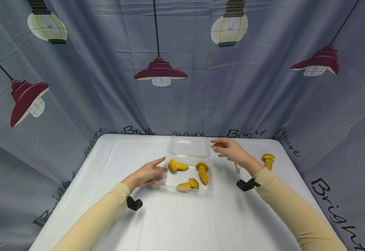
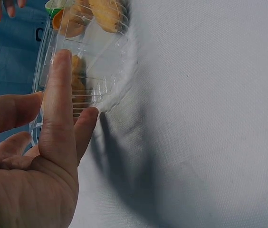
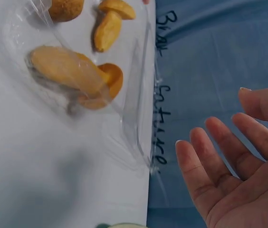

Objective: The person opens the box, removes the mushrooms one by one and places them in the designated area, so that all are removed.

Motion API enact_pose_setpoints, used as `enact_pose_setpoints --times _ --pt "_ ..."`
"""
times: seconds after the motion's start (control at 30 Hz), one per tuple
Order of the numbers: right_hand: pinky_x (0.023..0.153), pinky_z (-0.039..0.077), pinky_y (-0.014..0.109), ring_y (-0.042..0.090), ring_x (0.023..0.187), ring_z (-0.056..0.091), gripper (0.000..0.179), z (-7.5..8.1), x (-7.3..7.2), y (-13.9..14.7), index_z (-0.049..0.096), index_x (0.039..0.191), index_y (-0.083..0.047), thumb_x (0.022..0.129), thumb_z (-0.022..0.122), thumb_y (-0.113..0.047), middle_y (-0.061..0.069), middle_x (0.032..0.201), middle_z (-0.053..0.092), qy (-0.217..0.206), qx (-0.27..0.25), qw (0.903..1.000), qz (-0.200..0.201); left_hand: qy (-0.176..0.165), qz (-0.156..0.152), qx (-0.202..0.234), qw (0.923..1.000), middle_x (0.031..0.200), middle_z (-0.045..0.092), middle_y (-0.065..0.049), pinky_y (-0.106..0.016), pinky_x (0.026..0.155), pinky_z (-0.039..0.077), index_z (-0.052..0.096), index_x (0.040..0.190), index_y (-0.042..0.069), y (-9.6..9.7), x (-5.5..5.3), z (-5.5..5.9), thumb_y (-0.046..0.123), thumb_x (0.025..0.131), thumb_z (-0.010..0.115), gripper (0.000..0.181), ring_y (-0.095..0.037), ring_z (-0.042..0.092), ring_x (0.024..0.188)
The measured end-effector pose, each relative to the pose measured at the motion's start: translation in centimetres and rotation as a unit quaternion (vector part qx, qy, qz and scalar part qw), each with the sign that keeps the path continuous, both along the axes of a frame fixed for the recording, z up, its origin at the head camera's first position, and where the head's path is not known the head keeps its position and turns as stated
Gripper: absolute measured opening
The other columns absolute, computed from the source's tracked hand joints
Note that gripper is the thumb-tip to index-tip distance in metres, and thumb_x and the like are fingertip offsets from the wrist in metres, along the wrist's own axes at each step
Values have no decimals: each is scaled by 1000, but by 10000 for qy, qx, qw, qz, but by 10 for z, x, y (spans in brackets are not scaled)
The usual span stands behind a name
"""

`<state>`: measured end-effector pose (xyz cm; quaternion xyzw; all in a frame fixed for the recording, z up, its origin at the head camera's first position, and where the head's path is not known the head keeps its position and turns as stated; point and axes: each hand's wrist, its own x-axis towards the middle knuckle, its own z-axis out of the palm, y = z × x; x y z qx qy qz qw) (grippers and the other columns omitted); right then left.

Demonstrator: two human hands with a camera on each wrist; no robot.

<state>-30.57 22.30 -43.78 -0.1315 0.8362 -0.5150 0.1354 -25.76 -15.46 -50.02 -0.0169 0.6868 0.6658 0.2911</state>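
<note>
A clear plastic clamshell box (image 1: 188,176) stands on the table with its lid (image 1: 190,148) raised at the back. Inside lie three yellow-brown mushrooms: one at the left (image 1: 177,166), one at the right (image 1: 203,173) and one in front (image 1: 189,184). My left hand (image 1: 149,173) is at the box's left wall, its fingers spread; in the left wrist view the fingertips (image 2: 87,116) overlap that wall. Beside the lid's right edge my right hand (image 1: 230,150) hovers with loosely bent fingers, and the right wrist view shows nothing in it.
Another yellow mushroom (image 1: 268,161) is on the table at the right. Under my right forearm a whitish item (image 1: 237,168) shows, mostly hidden. A grey curtain (image 1: 182,111) printed with lamps hangs behind the white table (image 1: 176,223).
</note>
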Motion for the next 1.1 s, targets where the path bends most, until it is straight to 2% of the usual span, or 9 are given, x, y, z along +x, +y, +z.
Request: enact_pose_setpoints --times 0.23,0.4,0.53,0.8,0.97,1.1 --pt "100 56 53 37 124 58 50 -1 2 -15 53 148 -6 103 65 -24 20 139 59 135 67 9993 328 6 2 4 10000 158 38 -26 -44 79 65 22 165 25 0 0 0 -10 97 58 85 -37 54 131" --pt "102 53 57 36 124 58 48 -1 3 -28 54 147 -7 103 65 -22 19 139 60 48 -13 9988 493 -9 31 -32 10000 158 38 -26 -44 79 65 22 165 26 0 0 1 -9 97 58 84 -37 53 132" --pt "102 53 55 31 124 58 47 -3 3 -40 55 147 -10 103 65 -24 15 138 60 -10 79 9981 617 -33 37 4 10000 158 38 -26 -43 79 65 22 166 26 0 0 1 -10 98 57 84 -37 53 132" --pt "101 54 53 29 123 58 45 -7 4 -63 57 146 -11 103 64 -22 16 138 60 -18 231 9958 891 -9 -47 62 10000 158 36 -26 -42 80 64 20 166 25 -1 1 2 -10 98 57 85 -39 53 132" --pt "103 53 46 29 124 58 45 -13 5 -74 58 144 -12 102 65 -25 18 139 60 71 433 9928 1112 -4 -19 60 10000 158 36 -27 -43 80 64 20 166 24 0 2 3 -10 98 57 85 -39 51 133" --pt "104 52 46 29 126 57 45 -15 8 -83 59 144 -10 102 65 -24 17 141 59 142 611 9903 1238 -3 7 37 10000 158 36 -27 -43 80 64 20 166 24 0 2 3 -10 98 57 84 -39 51 134"
